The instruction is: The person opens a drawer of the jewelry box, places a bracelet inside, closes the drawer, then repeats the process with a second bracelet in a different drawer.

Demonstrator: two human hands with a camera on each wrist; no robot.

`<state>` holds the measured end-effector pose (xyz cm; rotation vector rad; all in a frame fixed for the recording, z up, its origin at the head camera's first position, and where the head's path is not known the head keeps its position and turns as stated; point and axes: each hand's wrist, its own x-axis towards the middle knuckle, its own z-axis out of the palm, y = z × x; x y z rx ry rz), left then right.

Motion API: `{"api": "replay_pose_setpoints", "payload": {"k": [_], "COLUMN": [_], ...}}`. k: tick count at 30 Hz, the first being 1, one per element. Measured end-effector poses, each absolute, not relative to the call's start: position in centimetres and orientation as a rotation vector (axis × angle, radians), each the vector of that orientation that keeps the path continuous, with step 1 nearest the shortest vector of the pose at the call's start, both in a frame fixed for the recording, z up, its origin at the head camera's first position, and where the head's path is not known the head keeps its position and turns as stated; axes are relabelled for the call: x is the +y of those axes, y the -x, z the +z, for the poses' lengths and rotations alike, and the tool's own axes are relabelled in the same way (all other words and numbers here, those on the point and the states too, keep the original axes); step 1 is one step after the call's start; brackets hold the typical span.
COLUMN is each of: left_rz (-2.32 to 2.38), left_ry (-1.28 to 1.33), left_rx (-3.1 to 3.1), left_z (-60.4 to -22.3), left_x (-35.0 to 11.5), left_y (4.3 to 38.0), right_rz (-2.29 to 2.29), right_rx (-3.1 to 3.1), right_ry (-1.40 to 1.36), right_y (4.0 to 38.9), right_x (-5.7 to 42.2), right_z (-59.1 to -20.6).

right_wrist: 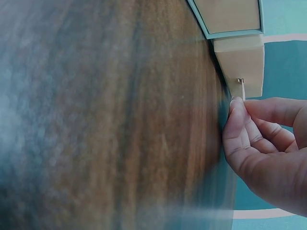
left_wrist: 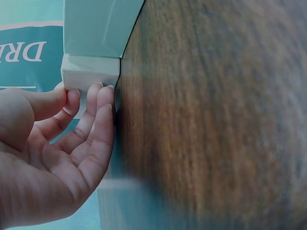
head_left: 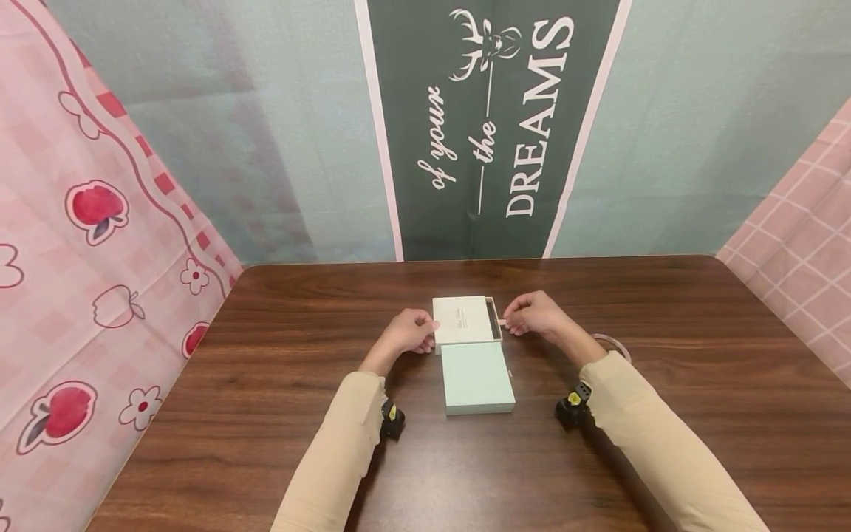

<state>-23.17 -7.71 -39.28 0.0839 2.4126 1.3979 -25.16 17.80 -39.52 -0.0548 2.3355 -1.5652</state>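
Observation:
A white drawer box with small printed lettering lies flat on the table. Its inner drawer sticks out a little at the right, showing a dark inside. My left hand grips the sleeve's left end, thumb at the top edge and fingers against the end face; the left wrist view shows that white end close up. On the other side, my right hand pinches the short ribbon pull tab between thumb and forefinger. The tab comes from the drawer's front face.
A mint-green box lies directly in front of the white one, near or touching it. Behind my right forearm, part of a pale ring-shaped thing shows on the wooden table. A printed cloth hangs behind the table.

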Motion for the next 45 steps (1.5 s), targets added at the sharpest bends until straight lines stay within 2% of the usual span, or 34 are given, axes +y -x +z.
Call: {"api": "replay_pose_setpoints", "payload": {"k": [45], "left_rz": [1.36], "left_ry": [-0.082], "left_rx": [2.433], "left_z": [-39.2], "left_x": [-7.6], "left_y": [23.3], "right_rz": [-1.531], "right_rx": [2.374], "right_ry": [0.03], "right_y": [25.3], "right_x": [19.3], "right_z": [-39.6]}}
